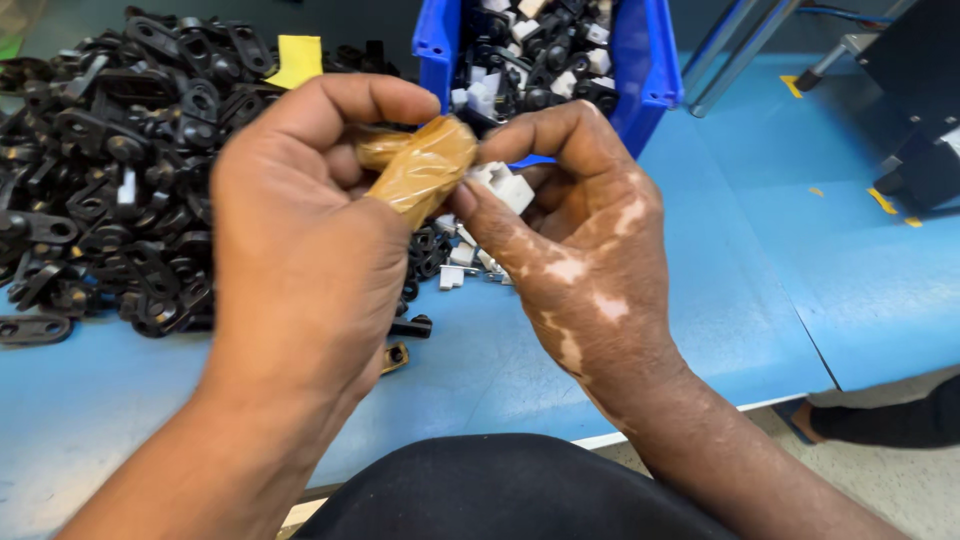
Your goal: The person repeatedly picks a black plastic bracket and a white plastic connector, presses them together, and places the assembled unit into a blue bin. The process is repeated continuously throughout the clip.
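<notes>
between both hands, small white plastic connector

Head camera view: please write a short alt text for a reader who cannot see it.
Two bare hands meet above a blue table: the right hand pinches a small white plastic part, and the left hand has a thumb wrapped in tan tape. A heap of black plastic parts lies to the left, a blue bin of parts behind.

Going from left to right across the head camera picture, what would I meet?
Pile of black plastic parts → left hand with a tape-wrapped thumb → small white plastic connector → right hand → black machine at the far right edge of the blue table.
</notes>
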